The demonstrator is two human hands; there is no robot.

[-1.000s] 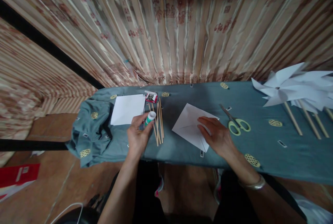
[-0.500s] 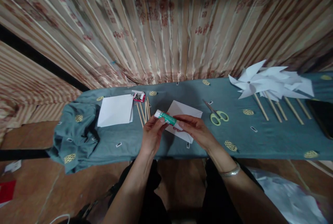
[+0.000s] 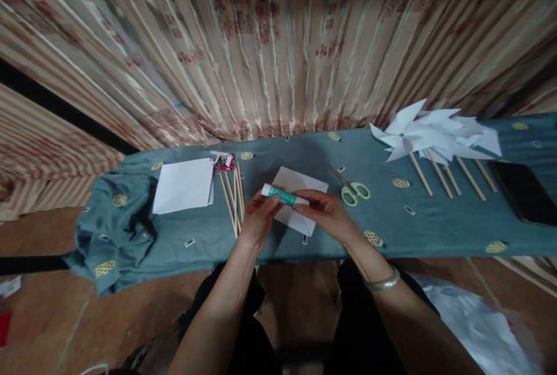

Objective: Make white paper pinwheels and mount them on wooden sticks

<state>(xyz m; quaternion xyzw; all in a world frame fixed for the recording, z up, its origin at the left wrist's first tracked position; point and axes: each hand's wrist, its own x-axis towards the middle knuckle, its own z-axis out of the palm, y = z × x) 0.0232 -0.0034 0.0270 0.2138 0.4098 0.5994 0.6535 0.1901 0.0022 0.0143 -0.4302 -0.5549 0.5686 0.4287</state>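
Between my two hands is a green and white glue stick point(image 3: 282, 195), lying nearly level above the table. My left hand point(image 3: 257, 218) grips its left part, with thumb and fingers closed round it. At the other end, the fingers of my right hand point(image 3: 326, 212) pinch the white part. Under the hands lies a square of white paper point(image 3: 296, 176) with crease or cut lines running in from its corners; the hands hide part of it. Scissors point(image 3: 350, 188) with light green handles rest just right of the paper.
A stack of white paper point(image 3: 183, 186) lies at left, beside a small red box point(image 3: 223, 161) of small dark pieces and several wooden sticks point(image 3: 232, 198). Paper pinwheels point(image 3: 435, 134) on sticks and a black phone point(image 3: 524, 192) are at right, on the green cloth point(image 3: 435, 235).
The view has shifted slightly, so the table's things appear further left. The glue stick has turned a little closer to level; both hands still hold it.
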